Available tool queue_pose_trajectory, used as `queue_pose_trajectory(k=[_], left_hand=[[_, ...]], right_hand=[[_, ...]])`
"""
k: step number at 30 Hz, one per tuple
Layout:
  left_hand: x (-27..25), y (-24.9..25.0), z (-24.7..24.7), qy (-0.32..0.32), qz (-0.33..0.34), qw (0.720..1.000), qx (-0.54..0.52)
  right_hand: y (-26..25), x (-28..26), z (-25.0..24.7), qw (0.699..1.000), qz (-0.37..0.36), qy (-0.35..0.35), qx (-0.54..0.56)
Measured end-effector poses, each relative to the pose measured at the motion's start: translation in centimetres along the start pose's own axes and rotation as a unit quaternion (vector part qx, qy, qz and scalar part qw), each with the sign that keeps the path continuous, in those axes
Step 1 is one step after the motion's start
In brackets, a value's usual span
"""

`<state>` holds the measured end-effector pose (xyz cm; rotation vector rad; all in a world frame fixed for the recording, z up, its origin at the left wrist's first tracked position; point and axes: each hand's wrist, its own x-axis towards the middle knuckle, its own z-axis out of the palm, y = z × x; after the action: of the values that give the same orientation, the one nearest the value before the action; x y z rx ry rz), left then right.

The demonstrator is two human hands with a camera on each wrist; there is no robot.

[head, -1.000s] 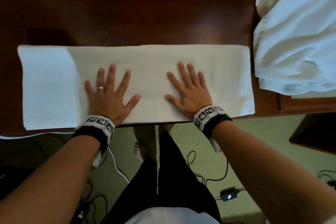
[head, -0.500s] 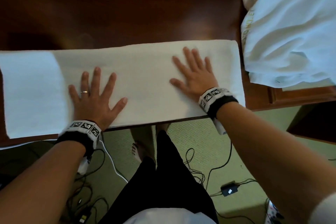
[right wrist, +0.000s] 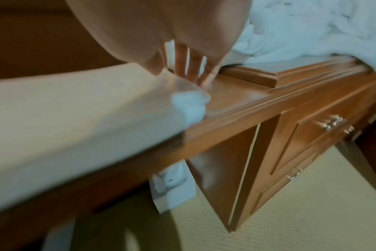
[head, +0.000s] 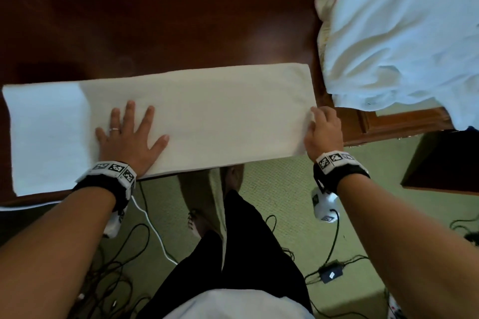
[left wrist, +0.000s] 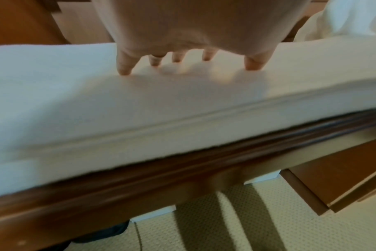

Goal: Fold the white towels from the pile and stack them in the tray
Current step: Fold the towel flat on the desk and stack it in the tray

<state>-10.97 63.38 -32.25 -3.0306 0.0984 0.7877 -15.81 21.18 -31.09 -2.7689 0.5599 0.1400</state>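
A long white towel (head: 207, 111), folded lengthwise, lies across the dark wooden table (head: 181, 21) along its near edge. My left hand (head: 129, 134) presses flat on the towel left of its middle, fingers spread; the left wrist view shows the fingertips (left wrist: 123, 69) on the cloth (left wrist: 140, 105). My right hand (head: 322, 129) is at the towel's right end. In the right wrist view its thumb (right wrist: 153, 68) lies on top of the towel (right wrist: 75, 105) and the fingers (right wrist: 180, 64) curl down round the end. The pile of white towels (head: 401, 33) sits at the right.
The pile rests on a raised wooden frame (head: 404, 122) just right of my right hand. Below the table edge are green carpet, black cables and a power adapter (head: 331, 272). Drawers with metal handles (right wrist: 331, 124) are under the table's right part.
My right hand slid from the towel's middle to its right end and curled round the edge. My left hand stayed flat, a little further left on the towel.
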Motion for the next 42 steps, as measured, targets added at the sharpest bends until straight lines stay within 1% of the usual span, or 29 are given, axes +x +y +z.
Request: queue_pose_trajectory(k=[1, 3, 4, 6, 8, 10, 11, 12, 13, 15, 17, 19, 21, 22, 24, 25, 28, 30, 32, 33, 35, 37, 38, 39, 40, 41, 42], left_hand=[[-0.1, 0.3, -0.3, 0.003, -0.001, 1.0, -0.003], [-0.3, 0.7, -0.9, 0.009, -0.004, 1.0, -0.009], [-0.3, 0.7, -1.0, 0.009, -0.005, 1.0, -0.013], [-0.3, 0.9, -1.3, 0.005, -0.009, 1.0, -0.022], [-0.1, 1.1, -1.6, -0.007, -0.017, 0.999, -0.026], [0.0, 1.6, -2.0, -0.012, -0.03, 0.999, -0.031], [0.0, 1.9, -2.2, -0.014, -0.038, 0.999, -0.036], [0.0, 2.2, -2.4, -0.017, -0.045, 0.998, -0.042], [0.1, 2.6, -2.6, -0.018, -0.052, 0.997, -0.052], [0.2, 3.3, -3.2, -0.009, -0.048, 0.996, -0.073], [0.3, 4.1, -3.7, 0.009, -0.026, 0.997, -0.068], [0.3, 4.6, -4.1, 0.022, -0.003, 0.999, -0.047], [0.2, 5.0, -4.7, 0.029, 0.021, 0.999, -0.027], [0.1, 5.3, -5.0, 0.026, 0.045, 0.999, -0.013], [0.0, 5.7, -5.2, 0.01, 0.103, 0.995, 0.005], [0.0, 5.9, -5.1, 0.012, 0.135, 0.991, 0.013], [0.4, 6.8, -5.9, 0.025, 0.212, 0.976, 0.038], [1.1, 6.8, -7.0, 0.041, 0.234, 0.971, 0.03], [2.0, 6.3, -8.5, 0.062, 0.231, 0.971, -0.001], [2.4, 6.0, -9.5, 0.086, 0.224, 0.971, -0.023], [2.9, 5.1, -11.4, 0.143, 0.189, 0.969, -0.076], [3.3, 4.3, -12.5, 0.197, 0.163, 0.961, -0.11], [3.3, 4.1, -12.7, 0.214, 0.175, 0.956, -0.104], [3.4, 3.9, -12.7, 0.22, 0.209, 0.949, -0.081], [3.4, 3.9, -12.3, 0.218, 0.261, 0.939, -0.047], [3.4, 3.9, -11.7, 0.207, 0.322, 0.924, -0.005], [3.6, 4.0, -11.0, 0.181, 0.377, 0.907, 0.04]], right_hand=[[-0.3, 1.0, -0.5, 0.999, 0.043, -0.009, 0.026], [-1.0, 2.7, -1.3, 0.989, 0.125, -0.064, 0.055], [-1.2, 3.4, -1.5, 0.982, 0.154, -0.089, 0.065], [-1.5, 4.6, -1.7, 0.969, 0.191, -0.119, 0.096], [-1.4, 5.3, -1.5, 0.951, 0.23, -0.147, 0.147], [-1.0, 5.9, -1.3, 0.931, 0.247, -0.184, 0.196], [-0.8, 6.3, -1.4, 0.926, 0.24, -0.202, 0.212], [-0.8, 6.7, -1.8, 0.925, 0.225, -0.214, 0.218], [-1.2, 7.4, -2.6, 0.931, 0.2, -0.216, 0.215], [-2.4, 9.7, -5.0, 0.952, 0.134, -0.184, 0.202], [-4.2, 13.0, -8.4, 0.976, 0.064, -0.11, 0.179], [-5.9, 16.7, -12.2, 0.993, 0.0, -0.025, 0.113], [-7.3, 19.7, -15.9, 0.996, -0.053, 0.051, 0.048], [-7.9, 20.7, -17.5, 0.993, -0.071, 0.085, 0.029], [-8.9, 21.7, -20.0, 0.986, -0.099, 0.135, 0.007], [-9.5, 21.6, -20.8, 0.983, -0.111, 0.149, 0.0], [-11.2, 19.8, -20.7, 0.973, -0.156, 0.169, -0.029], [-12.3, 17.4, -19.2, 0.964, -0.201, 0.169, -0.041], [-12.9, 14.2, -17.0, 0.955, -0.242, 0.165, -0.048], [-13.0, 12.4, -15.6, 0.949, -0.262, 0.167, -0.051], [-13.4, 8.3, -12.2, 0.939, -0.3, 0.158, -0.054], [-13.9, 4.0, -8.0, 0.938, -0.322, 0.113, -0.056], [-14.2, 1.9, -5.6, 0.94, -0.327, 0.082, -0.059], [-14.3, 0.0, -3.3, 0.943, -0.323, 0.05, -0.062], [-14.3, -1.7, -1.2, 0.947, -0.313, 0.019, -0.065], [-14.1, -3.2, 0.6, 0.951, -0.299, -0.007, -0.073], [-13.8, -4.5, 2.1, 0.954, -0.283, -0.027, -0.09]])
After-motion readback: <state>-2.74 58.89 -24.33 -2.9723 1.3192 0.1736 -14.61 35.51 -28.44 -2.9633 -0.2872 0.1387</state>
